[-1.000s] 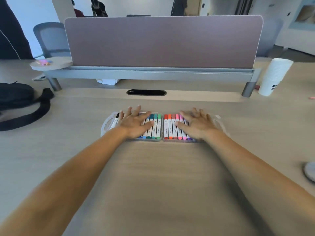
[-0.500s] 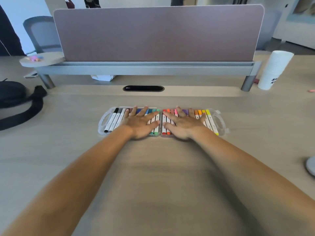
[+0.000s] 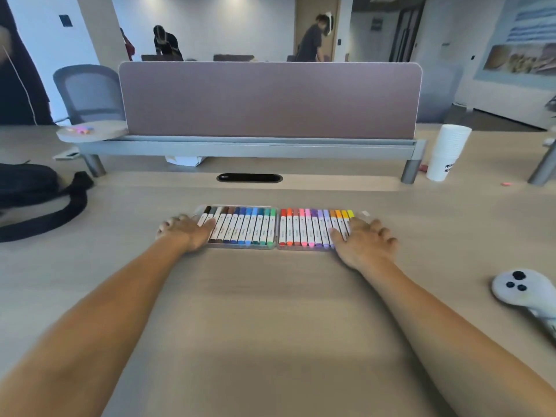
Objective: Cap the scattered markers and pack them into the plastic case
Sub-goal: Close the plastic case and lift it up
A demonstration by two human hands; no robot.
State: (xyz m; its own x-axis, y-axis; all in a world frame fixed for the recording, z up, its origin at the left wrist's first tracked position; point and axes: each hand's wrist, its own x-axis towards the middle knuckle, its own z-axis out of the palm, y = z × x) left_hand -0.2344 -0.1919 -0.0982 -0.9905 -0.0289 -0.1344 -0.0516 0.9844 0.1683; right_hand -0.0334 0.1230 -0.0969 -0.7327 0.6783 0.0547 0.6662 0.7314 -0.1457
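Lying open and flat on the worktop (image 3: 270,320), the clear plastic case (image 3: 244,246) shows two shallow halves side by side, joined at the middle. The markers (image 3: 255,228) fill both halves in tidy rows, each with a white barrel and a coloured cap pointing away from the person. The left half runs from black and grey through browns and blues to green. The right half runs from red and orange through pinks and purples to yellow. I count twelve in each half, twenty-four in all, though the outermost ones are partly covered.

Two hands are in view. The left hand (image 3: 188,233) rests flat on the left end of the case, fingers relaxed, thumb lying across the darkest markers. The right hand (image 3: 365,243) rests on the right end, fingers spread, thumb over the orange ones. Neither grips anything.

Elsewhere on the worktop sit one stack of white paper cups (image 3: 448,152), one white controller (image 3: 517,288) and one black bag (image 3: 30,188).
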